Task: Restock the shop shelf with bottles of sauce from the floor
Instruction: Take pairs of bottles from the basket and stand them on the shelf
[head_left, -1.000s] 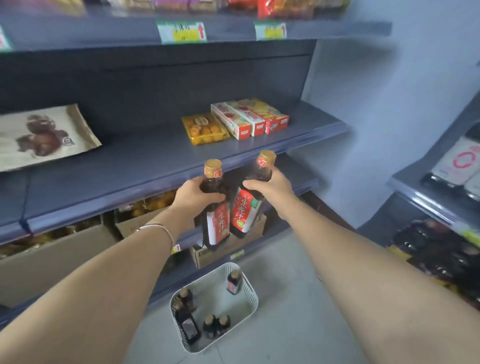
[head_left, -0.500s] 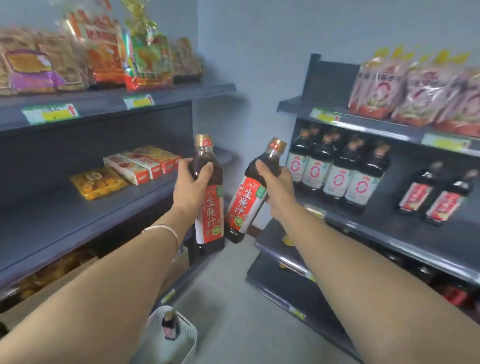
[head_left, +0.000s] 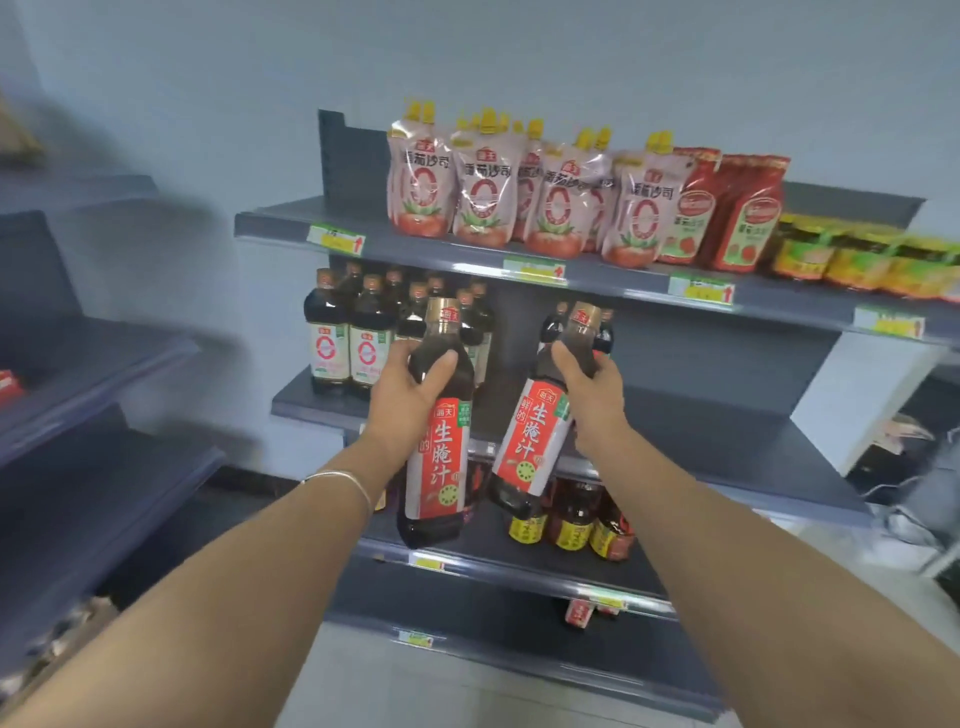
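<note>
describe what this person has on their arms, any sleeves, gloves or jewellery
The left forearm and right forearm are bare, with no sleeves in view. A thin silver bangle circles the left wrist; the right wrist carries nothing. The left grip and right grip are ungloved, and no rings show.

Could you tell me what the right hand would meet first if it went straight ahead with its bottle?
Probably the dark bottles standing on the middle shelf, just behind the red-labelled bottle that the right hand grips. The depth between them is hard to judge.
</note>
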